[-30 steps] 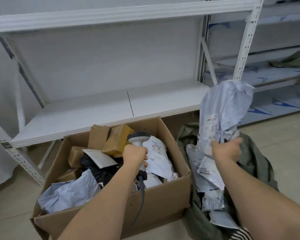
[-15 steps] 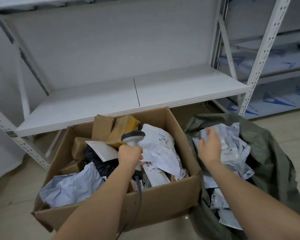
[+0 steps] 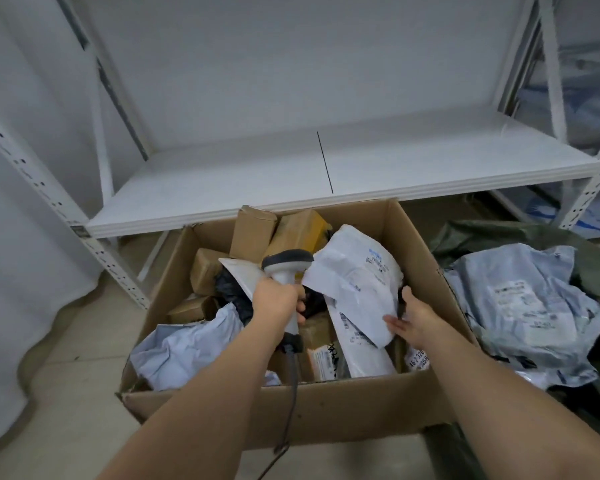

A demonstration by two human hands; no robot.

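Observation:
My left hand (image 3: 279, 303) grips the handle of a grey-and-white barcode scanner (image 3: 286, 263), its cable hanging over the front wall of an open cardboard box (image 3: 291, 408). The box holds brown parcels (image 3: 253, 228), grey mailer bags (image 3: 184, 348) and a white mailer bag (image 3: 355, 282) with a printed label. My right hand (image 3: 414, 317) is inside the box at its right side. Its fingers lie fairly straight against the lower right edge of the white mailer. A crumpled grey mailer (image 3: 523, 306) lies on top in the green sack (image 3: 499, 233) to the right.
A white metal shelf rack stands behind the box, its low shelf board (image 3: 291, 174) bare. Perforated uprights (image 3: 49, 202) frame it at left and right. A second rack with blue-printed bags is at far right. The floor is pale tile.
My right hand lowered the grey mailer into the green sack, let it go, and moved left into the box to the white mailer. The left hand kept hold of the scanner.

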